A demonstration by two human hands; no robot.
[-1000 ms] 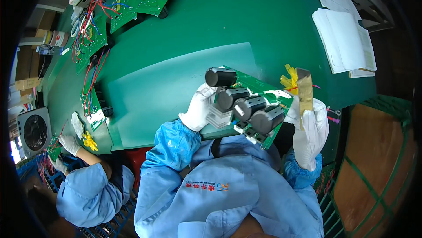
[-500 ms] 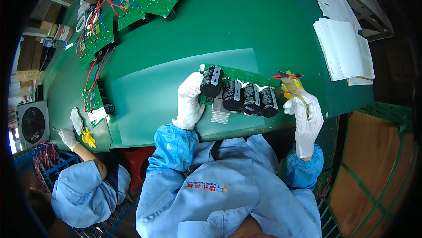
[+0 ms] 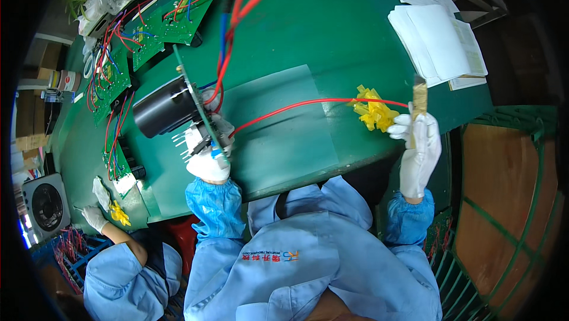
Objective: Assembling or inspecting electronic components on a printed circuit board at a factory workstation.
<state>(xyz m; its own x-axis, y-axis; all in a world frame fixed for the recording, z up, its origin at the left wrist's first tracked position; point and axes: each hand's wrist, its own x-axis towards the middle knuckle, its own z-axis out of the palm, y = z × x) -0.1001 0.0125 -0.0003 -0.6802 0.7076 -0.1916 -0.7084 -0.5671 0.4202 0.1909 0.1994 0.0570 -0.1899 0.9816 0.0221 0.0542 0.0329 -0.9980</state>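
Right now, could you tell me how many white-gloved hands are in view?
3: the left hand grips the upended circuit board, the right hand holds a brush, and a co-worker's hand is at lower left. Their other hand may be hidden.

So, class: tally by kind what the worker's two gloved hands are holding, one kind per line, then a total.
Circuit board with black capacitor, in left hand: 1
Small brush, in right hand: 1
Yellow tie bundle on red wire, at right hand: 1
Total: 3
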